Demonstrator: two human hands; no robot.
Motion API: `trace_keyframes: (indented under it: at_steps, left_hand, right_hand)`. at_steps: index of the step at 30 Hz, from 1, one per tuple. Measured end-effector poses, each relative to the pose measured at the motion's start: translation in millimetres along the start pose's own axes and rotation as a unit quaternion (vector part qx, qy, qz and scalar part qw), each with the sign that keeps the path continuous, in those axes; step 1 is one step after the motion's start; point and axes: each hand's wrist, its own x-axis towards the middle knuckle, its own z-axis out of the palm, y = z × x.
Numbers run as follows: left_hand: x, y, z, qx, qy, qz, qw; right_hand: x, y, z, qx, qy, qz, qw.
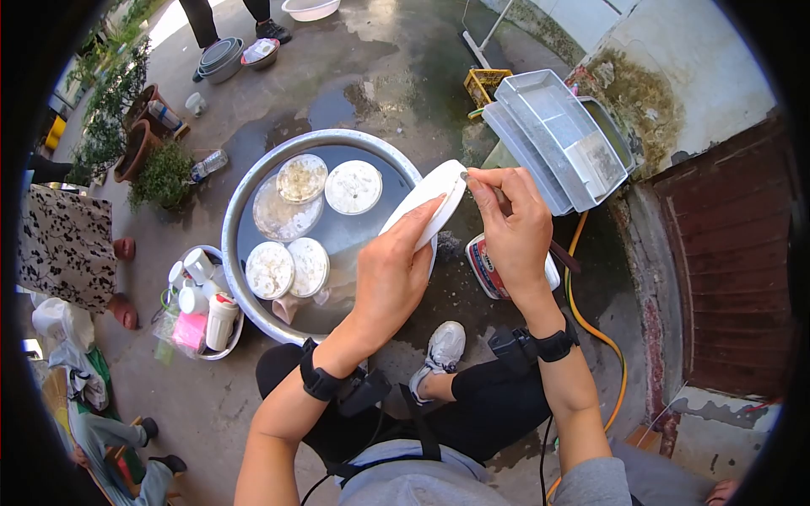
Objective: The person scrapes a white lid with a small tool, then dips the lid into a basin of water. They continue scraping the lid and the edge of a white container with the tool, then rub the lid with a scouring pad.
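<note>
My left hand [395, 274] grips a white round lid [430, 202], held tilted above the right rim of a large metal basin [239, 278]. At the lid's upper right edge, my right hand [516, 228] pinches something small and dark, too small to name. Inside the basin, several stained round lids lie in shallow water, among them a white one [353, 187] and a larger brownish one [283, 211]. A crumpled cloth [288, 309] is near the basin's lower edge. A red and white container [488, 268] stands on the ground, partly behind my right hand.
Clear plastic bins [548, 126] lean by the wall, with a yellow basket [487, 87] beside them. An orange hose [601, 333] runs along the right. At left are a bowl of cups [233, 341], potted plants [164, 173] and people's legs. Another person stands at the top.
</note>
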Motion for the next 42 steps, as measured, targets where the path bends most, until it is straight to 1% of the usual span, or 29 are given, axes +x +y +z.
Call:
trace_keyframes:
  at_steps: [4,6,9,11,13,15,18,20,22,24,27,29,30,32,34,36,39,40,42]
  left_hand:
    - [0.8,-0.3,0.0,-0.015,-0.004,-0.018,1.0]
    - [0.7,-0.9,-0.5,-0.017,-0.002,-0.021,1.0]
    - [-1.2,-3.1,2.1,0.005,0.012,0.004,1.0]
    - [-0.2,-3.2,1.2,-0.013,0.005,-0.032,0.999]
    - [0.8,-2.5,-0.3,-0.012,0.002,-0.032,0.999]
    - [1.2,-2.3,0.0,-0.012,-0.001,-0.032,0.999]
    - [-0.5,-2.7,1.9,-0.004,0.01,-0.005,1.0]
    - [-0.2,-1.9,1.6,-0.024,0.007,-0.039,0.999]
    - [0.3,-2.2,0.9,-0.022,0.001,-0.036,0.999]
    - [0.8,-2.6,1.9,-0.02,-0.003,-0.032,0.999]
    - [-0.2,-3.6,3.6,0.002,0.011,-0.011,1.0]
    - [1.8,-1.0,2.2,-0.02,0.008,-0.047,0.999]
    - [1.8,-1.9,3.1,-0.021,0.007,-0.047,0.999]
    - [1.8,-4.1,5.3,-0.007,-0.001,-0.028,1.0]
    - [1.7,-4.1,7.2,-0.004,0.005,-0.028,1.0]
    - [1.9,-2.5,8.1,-0.002,0.007,-0.029,1.0]
    - [3.1,-1.6,7.1,-0.016,-0.003,-0.044,0.999]
    - [2.1,-4.5,9.9,-0.009,0.0,-0.028,1.0]
    - [2.1,-5.5,11.8,-0.003,0.004,-0.012,1.0]
  right_hand:
    - [-3.7,-1.3,2.9,0.028,0.005,-0.024,0.999]
    - [-1.6,-0.5,2.1,0.022,-0.003,0.006,1.0]
    - [-3.4,-3.0,1.7,0.035,-0.002,-0.009,0.999]
    - [-7.2,-5.0,3.8,0.04,-0.009,-0.013,0.999]
    - [-6.6,-5.0,3.9,0.044,-0.017,-0.016,0.999]
    - [-1.8,-3.4,2.4,0.02,-0.004,-0.001,1.0]
    - [-3.5,-3.3,2.8,0.022,-0.003,-0.011,1.0]
    - [-6.1,-3.3,5.1,0.029,-0.004,-0.019,0.999]
    - [-6.5,-1.8,5.1,0.035,-0.004,-0.026,0.999]
    - [-3.6,0.2,3.7,0.013,-0.007,-0.001,1.0]
    - [-7.9,-5.3,2.2,0.017,-0.015,-0.013,1.0]
    - [-8.3,-1.3,4.7,0.025,-0.014,-0.023,0.999]
    - [-8.4,0.3,5.2,0.034,-0.012,-0.035,0.999]
    - [-7.1,0.6,2.8,0.02,-0.005,-0.029,0.999]
    - [-7.1,-0.3,1.7,0.007,0.001,-0.023,1.0]
    - [-11.0,-2.9,2.0,-0.007,-0.013,-0.047,0.999]
    - [-8.0,-0.3,0.6,0.0,-0.006,-0.038,0.999]
    - [-6.6,-1.3,-1.6,-0.011,-0.006,-0.019,1.0]
    - [-8.3,-1.8,-1.8,-0.011,-0.01,-0.025,1.0]
